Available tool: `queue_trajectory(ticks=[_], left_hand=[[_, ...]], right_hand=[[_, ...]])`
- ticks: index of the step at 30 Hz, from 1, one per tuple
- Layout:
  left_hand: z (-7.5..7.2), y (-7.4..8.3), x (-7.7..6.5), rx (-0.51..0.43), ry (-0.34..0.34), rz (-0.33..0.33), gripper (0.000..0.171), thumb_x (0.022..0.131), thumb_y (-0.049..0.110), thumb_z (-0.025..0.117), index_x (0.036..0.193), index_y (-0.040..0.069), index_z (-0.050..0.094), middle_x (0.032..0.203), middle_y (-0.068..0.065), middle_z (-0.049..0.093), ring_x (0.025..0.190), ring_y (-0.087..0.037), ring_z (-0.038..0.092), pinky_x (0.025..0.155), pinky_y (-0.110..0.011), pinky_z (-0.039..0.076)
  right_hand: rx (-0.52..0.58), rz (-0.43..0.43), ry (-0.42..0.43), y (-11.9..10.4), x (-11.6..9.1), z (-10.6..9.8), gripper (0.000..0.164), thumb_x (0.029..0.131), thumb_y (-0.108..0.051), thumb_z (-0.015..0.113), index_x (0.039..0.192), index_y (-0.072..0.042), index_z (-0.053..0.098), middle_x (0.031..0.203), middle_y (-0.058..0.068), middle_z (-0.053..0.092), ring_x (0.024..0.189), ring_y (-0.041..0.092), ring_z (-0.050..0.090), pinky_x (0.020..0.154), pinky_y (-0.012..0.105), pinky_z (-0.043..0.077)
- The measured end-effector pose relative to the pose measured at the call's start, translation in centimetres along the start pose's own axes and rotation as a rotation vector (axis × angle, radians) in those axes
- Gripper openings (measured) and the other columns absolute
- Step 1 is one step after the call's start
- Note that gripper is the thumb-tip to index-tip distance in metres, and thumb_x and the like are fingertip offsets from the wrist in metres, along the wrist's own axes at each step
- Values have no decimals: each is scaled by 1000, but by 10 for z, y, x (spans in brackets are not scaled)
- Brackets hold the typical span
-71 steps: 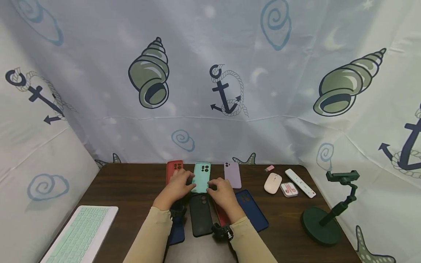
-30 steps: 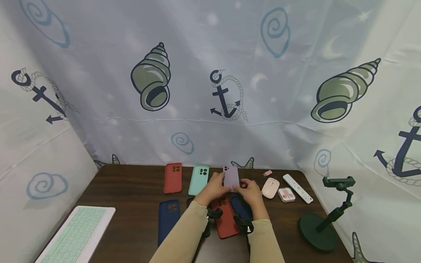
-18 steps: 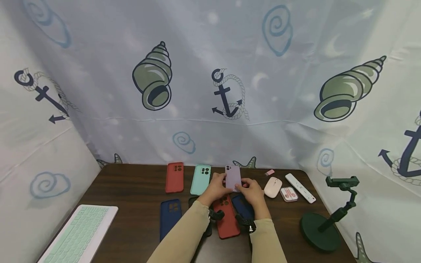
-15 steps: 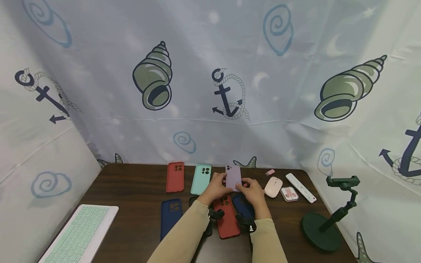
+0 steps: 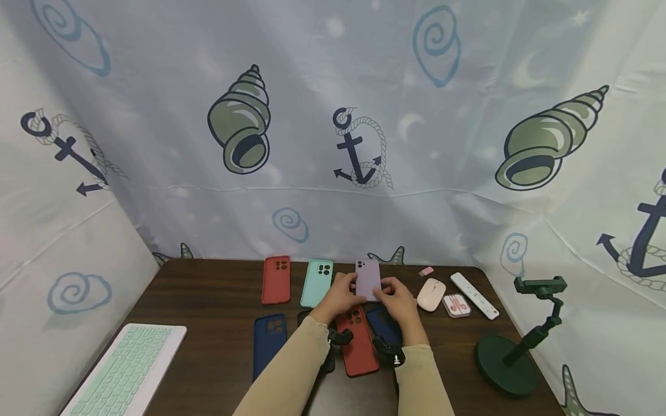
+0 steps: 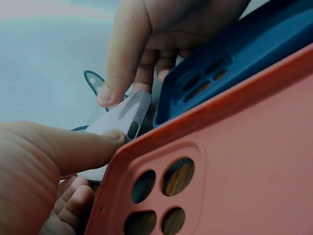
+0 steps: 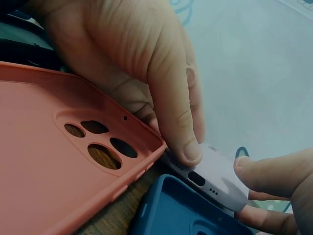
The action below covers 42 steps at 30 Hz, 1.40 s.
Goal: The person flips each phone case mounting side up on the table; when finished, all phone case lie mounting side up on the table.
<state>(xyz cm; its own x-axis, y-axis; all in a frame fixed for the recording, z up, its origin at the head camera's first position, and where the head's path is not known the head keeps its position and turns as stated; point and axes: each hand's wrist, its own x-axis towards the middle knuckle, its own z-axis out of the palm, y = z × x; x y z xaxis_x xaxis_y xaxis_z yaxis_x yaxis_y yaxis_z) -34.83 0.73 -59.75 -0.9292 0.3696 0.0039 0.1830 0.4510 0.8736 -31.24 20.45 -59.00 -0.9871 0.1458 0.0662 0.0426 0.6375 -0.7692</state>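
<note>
Head view shows my left hand [image 5: 340,292] and my right hand [image 5: 398,297] both pinching the lilac phone [image 5: 367,278], a bit below the middle of the frame. My fingers are curled on its near end, and it looks tipped up off the brown table [image 5: 208,300]. In the right wrist view my left thumb presses on the bottom corner of the lilac phone [image 7: 215,178], by its charging hole, and my right fingertips [image 7: 254,171] pinch the other side.

I think the job is only partly done. The phone is in my hands, but it has no case on it yet. The red case [image 5: 359,341] and the dark blue case [image 5: 382,326] lie just under my hands, open side up. In the left wrist view the red case [image 6: 220,166] fills the lower right, and the dark blue case [image 6: 234,63] sits just beside it.

Room is tight near me. A teal case [image 5: 317,282] lies just left of the phone, then another red case [image 5: 276,279]. A pink mouse [image 5: 431,293] sits close on the right. The far table edge and the curtain are right behind the phone. A black stand [image 5: 512,358] is at the lower right. The most open wood is at the left, above the green keyboard [image 5: 125,372].
</note>
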Motion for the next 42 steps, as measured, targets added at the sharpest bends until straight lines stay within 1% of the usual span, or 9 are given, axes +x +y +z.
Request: queue_trajectory(ticks=[6,12,15,19,23,26,34,37,42], left_hand=[[0,-5,3,-53,-9,-13,77,92,31,77,154,6,40,140,-18,38,120,-27,53,91,-42,51],[-1,-6,3,-123,-30,-15,76,92,33,76,154,5,40,141,-19,37,120,-28,52,92,-44,51],[-4,-3,2,-169,-48,-2,77,94,36,73,157,11,37,143,-20,35,122,-30,50,95,-46,51],[-7,0,1,-193,-87,36,79,96,44,69,161,25,29,147,-19,31,128,-32,46,99,-50,48],[-8,0,0,-217,-103,38,80,94,52,67,161,39,24,151,-16,27,135,-34,42,100,-52,49],[-8,0,0,-226,-111,34,81,93,55,67,160,45,22,154,-14,24,139,-35,40,99,-52,51],[-5,2,-1,-173,-127,92,84,94,55,66,161,42,18,158,-18,16,142,-39,37,105,-55,45],[-5,0,0,-163,-122,95,84,95,53,66,161,42,17,157,-18,19,142,-38,38,104,-55,46],[-6,-1,-1,-178,-137,103,86,96,45,68,162,41,12,152,-21,24,135,-34,44,96,-51,52]], right_hand=[[96,-32,-15,-2,0,-2,42,92,-33,74,130,-17,63,98,3,73,86,19,63,83,43,44],[217,-67,-34,-5,-1,-1,45,93,-24,74,134,-13,59,98,9,68,75,16,55,71,30,43],[236,-74,-28,-7,0,-1,50,93,-22,74,139,-11,57,100,10,68,75,15,54,69,28,43],[250,-108,-34,-10,1,-1,55,94,-22,74,144,-9,55,102,10,69,78,16,55,68,25,43],[284,-176,-67,-12,-1,-2,50,97,-25,71,143,-10,58,106,11,70,86,18,57,73,27,46],[302,-212,-86,-12,-1,-2,44,99,-27,67,141,-14,61,109,10,70,95,19,60,83,32,48],[313,-237,-103,-15,-2,0,33,100,-19,64,133,-17,67,119,9,69,113,26,61,103,51,43],[259,-237,-99,-15,-1,1,31,99,-20,66,130,-15,68,121,9,68,115,28,60,104,55,43],[34,-210,-102,-10,0,6,29,97,-24,69,125,-18,71,110,6,67,107,27,58,93,51,47]])
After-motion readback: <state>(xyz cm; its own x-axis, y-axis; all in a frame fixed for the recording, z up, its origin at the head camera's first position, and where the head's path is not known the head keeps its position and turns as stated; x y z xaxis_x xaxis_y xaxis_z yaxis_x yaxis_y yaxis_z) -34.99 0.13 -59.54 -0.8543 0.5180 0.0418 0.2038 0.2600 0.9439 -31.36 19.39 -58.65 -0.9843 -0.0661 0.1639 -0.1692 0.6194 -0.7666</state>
